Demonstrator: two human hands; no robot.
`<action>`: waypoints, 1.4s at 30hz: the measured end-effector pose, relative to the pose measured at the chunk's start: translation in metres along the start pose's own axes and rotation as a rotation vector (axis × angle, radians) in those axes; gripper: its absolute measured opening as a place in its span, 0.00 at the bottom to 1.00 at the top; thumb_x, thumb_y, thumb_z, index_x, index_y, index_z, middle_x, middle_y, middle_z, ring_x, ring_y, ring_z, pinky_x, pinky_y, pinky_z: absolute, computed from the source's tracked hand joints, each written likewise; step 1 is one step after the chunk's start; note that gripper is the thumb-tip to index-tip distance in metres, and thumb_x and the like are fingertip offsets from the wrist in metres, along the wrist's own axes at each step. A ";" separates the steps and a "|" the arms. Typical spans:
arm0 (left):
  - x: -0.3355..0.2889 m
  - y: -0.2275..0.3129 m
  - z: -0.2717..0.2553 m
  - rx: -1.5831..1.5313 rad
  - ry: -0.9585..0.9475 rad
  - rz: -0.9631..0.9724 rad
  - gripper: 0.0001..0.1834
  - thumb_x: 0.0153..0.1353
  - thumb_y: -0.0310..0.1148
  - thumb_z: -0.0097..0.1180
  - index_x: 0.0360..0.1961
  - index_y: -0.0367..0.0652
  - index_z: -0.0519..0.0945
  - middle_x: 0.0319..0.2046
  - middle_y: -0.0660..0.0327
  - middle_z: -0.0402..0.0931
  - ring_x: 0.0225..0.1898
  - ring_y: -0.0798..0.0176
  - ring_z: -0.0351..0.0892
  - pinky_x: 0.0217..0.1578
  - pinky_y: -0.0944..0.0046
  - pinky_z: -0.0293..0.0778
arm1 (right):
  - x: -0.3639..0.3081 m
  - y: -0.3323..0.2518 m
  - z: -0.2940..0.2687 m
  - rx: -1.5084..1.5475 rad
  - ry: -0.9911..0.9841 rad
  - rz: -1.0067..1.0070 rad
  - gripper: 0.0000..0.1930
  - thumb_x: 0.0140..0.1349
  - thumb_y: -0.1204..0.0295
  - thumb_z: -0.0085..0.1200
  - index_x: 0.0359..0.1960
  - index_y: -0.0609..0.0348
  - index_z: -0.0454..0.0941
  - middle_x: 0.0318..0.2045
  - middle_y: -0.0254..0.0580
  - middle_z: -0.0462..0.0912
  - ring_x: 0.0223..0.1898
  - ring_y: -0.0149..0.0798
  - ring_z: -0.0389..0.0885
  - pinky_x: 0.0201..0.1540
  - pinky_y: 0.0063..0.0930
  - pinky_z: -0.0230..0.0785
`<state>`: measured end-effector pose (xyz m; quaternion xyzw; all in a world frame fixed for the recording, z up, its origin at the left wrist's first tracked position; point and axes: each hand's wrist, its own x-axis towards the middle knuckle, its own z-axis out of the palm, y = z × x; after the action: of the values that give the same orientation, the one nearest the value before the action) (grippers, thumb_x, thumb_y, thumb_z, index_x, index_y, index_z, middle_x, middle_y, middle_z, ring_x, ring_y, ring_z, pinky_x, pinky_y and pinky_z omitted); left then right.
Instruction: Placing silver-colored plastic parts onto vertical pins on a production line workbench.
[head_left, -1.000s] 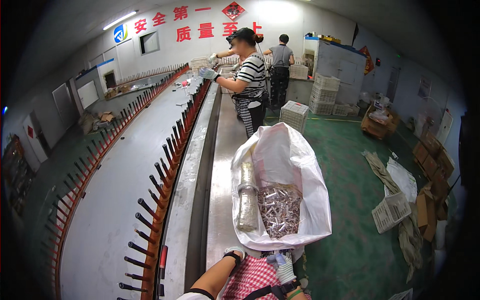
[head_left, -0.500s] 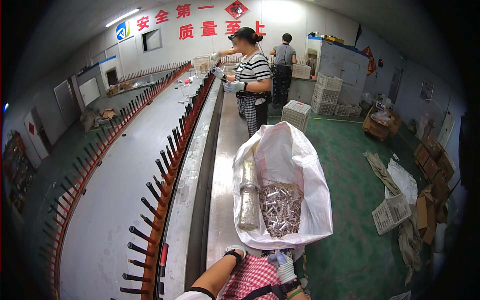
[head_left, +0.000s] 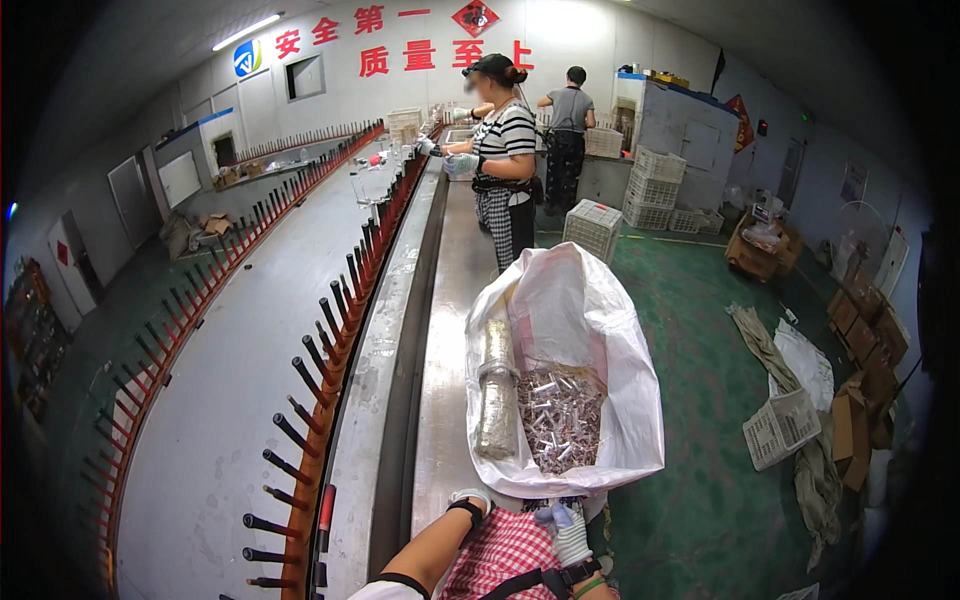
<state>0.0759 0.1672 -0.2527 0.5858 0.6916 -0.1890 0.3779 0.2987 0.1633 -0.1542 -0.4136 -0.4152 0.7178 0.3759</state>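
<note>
The gloved left hand (head_left: 473,498) is resting beside the near rim of the white sack (head_left: 630,420); its fingers are mostly hiding from view, so I cannot tell whether they are gripping anything. The gloved right hand (head_left: 568,532) is staying bent-fingered just below the same rim, and I cannot tell what, if anything, it is holding. The forearms are running off the near edge. The sack is gaping open, overlapping the steel bench (head_left: 436,410) and holding small metal pieces (head_left: 558,425), their depth hiding from sight; a wrapped cylinder (head_left: 496,410) is lying along their left. Farther left, black-tipped red rods (head_left: 288,430) are standing in a row. At the far end, a co-worker (head_left: 512,150) is blocking part of the bench. A dark channel (head_left: 400,440) is bordering its left edge, and green floor (head_left: 690,370) is stretching right toward cardboard boxes (head_left: 853,420)
</note>
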 end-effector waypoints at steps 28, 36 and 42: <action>-0.072 0.012 -0.047 0.067 -0.093 -0.019 0.15 0.51 0.34 0.49 0.39 0.43 0.80 0.41 0.55 0.77 0.41 0.51 0.78 0.37 0.51 0.74 | 0.002 0.005 0.005 0.008 -0.008 -0.022 0.19 0.61 0.60 0.44 0.27 0.66 0.77 0.25 0.45 0.80 0.28 0.37 0.77 0.38 0.31 0.70; -0.072 0.013 -0.046 0.105 -0.050 0.029 0.15 0.52 0.34 0.48 0.39 0.44 0.80 0.41 0.56 0.77 0.41 0.52 0.78 0.37 0.53 0.75 | 0.003 0.007 0.000 -0.023 0.022 0.017 0.18 0.62 0.60 0.45 0.26 0.65 0.76 0.25 0.45 0.80 0.28 0.37 0.78 0.38 0.31 0.70; -0.096 0.016 -0.065 0.111 -0.167 -0.001 0.16 0.54 0.36 0.48 0.42 0.46 0.79 0.46 0.56 0.74 0.45 0.51 0.76 0.40 0.50 0.73 | 0.005 0.012 -0.001 -0.023 0.016 0.039 0.18 0.61 0.61 0.46 0.27 0.66 0.76 0.25 0.46 0.80 0.28 0.38 0.78 0.37 0.32 0.71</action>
<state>0.0745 0.1529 -0.1367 0.5878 0.6464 -0.2752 0.4011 0.2955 0.1638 -0.1668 -0.4319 -0.4123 0.7167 0.3604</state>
